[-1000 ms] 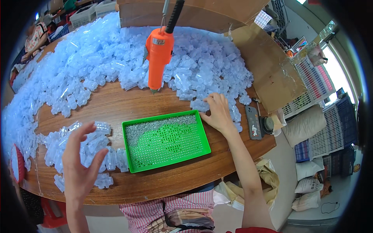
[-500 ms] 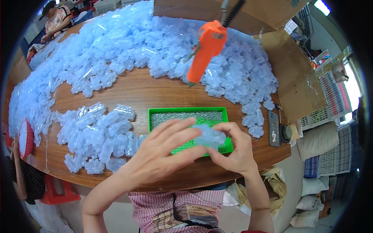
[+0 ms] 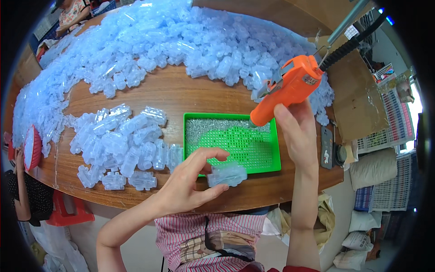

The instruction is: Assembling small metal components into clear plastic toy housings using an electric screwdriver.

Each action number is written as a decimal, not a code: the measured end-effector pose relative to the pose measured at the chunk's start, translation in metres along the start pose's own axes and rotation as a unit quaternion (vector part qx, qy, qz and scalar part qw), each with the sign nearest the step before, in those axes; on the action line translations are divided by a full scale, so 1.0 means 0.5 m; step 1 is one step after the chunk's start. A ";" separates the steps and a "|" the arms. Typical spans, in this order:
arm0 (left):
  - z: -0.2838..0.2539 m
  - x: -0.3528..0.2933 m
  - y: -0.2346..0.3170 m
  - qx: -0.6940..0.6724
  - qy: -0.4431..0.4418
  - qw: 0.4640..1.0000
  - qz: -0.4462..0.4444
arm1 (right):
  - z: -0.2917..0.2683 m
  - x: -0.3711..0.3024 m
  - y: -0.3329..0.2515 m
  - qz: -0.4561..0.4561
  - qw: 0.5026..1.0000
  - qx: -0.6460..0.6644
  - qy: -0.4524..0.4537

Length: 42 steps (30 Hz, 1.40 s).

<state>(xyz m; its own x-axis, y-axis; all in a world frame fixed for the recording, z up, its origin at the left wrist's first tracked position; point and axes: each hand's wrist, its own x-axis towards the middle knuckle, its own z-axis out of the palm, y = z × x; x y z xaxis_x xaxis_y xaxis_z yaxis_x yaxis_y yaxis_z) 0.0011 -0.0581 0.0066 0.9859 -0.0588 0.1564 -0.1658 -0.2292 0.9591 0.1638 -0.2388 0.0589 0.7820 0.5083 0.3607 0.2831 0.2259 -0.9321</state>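
Head view: the left hand [image 3: 190,181] pinches a clear plastic part [image 3: 227,174] between thumb and fingers, just above the near edge of the green tray [image 3: 272,152] on the wooden bench [image 3: 181,95]. The right hand [image 3: 297,133] is closed around the handle of an orange hanging power screwdriver [image 3: 290,88], its tip over the tray's far right corner. Clear plastic parts lie in a small pile [image 3: 122,145] left of the tray and a large heap [image 3: 181,41] beyond.

Translucent glossy plastic pieces [image 3: 118,145], a smooth orange plastic tool [image 3: 290,88], varnished wooden table [image 3: 181,97].
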 end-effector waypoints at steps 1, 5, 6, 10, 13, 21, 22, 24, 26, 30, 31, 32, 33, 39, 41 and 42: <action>0.003 -0.006 -0.005 0.031 -0.018 0.999 0.013 | -0.007 0.005 0.004 0.007 1.000 -0.003 0.003; 0.026 -0.029 -0.024 0.016 -0.050 0.997 -0.053 | -0.004 -0.004 0.019 0.040 0.997 -0.058 -0.033; 0.039 -0.028 -0.029 0.034 -0.016 0.999 -0.005 | -0.009 -0.012 0.030 0.052 0.996 -0.071 -0.034; 0.058 -0.035 -0.024 0.105 0.006 0.994 -0.017 | 0.025 -0.056 0.083 0.016 0.999 -0.008 0.028; 0.058 -0.027 -0.018 0.135 -0.019 0.989 -0.051 | 0.051 -0.086 0.093 0.032 0.998 0.001 0.057; 0.065 -0.017 -0.026 0.163 -0.021 0.984 -0.061 | 0.059 -0.114 0.121 0.021 0.997 0.024 0.072; 0.065 -0.017 -0.028 0.163 -0.017 0.985 -0.050 | 0.057 -0.116 0.121 0.024 0.997 0.023 0.074; 0.066 -0.018 -0.031 0.162 -0.019 0.985 -0.054 | 0.056 -0.116 0.126 0.029 0.997 0.028 0.069; 0.067 -0.017 -0.038 0.162 -0.019 0.985 -0.058 | 0.053 -0.120 0.129 0.031 0.997 0.028 0.072; 0.067 -0.019 -0.043 0.154 -0.004 0.988 -0.026 | 0.054 -0.122 0.138 0.015 0.996 0.029 0.081; 0.066 -0.019 -0.041 0.154 -0.004 0.987 -0.040 | 0.055 -0.122 0.139 0.016 0.996 0.029 0.081; 0.066 -0.019 -0.041 0.153 -0.005 0.987 -0.041 | 0.055 -0.123 0.139 0.012 0.996 0.022 0.084; 0.066 -0.019 -0.042 0.155 -0.003 0.987 -0.039 | 0.055 -0.122 0.138 0.007 0.996 0.013 0.087; 0.064 -0.019 -0.036 0.154 -0.010 0.986 -0.058 | 0.055 -0.122 0.140 0.007 0.997 0.015 0.079; 0.064 -0.021 -0.035 0.154 -0.013 0.986 -0.069 | 0.055 -0.128 0.139 0.014 0.997 0.022 0.071; 0.064 -0.021 -0.036 0.161 -0.011 0.985 -0.059 | 0.055 -0.130 0.138 0.022 0.997 0.029 0.065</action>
<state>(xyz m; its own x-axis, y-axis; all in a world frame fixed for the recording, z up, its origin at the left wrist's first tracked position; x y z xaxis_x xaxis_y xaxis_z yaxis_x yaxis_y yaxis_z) -0.0070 -0.0842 -0.0199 0.9986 -0.0337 0.0396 -0.0514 -0.5312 0.8457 0.1175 -0.2333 -0.0281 0.8588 0.4082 0.3095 0.2179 0.2557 -0.9419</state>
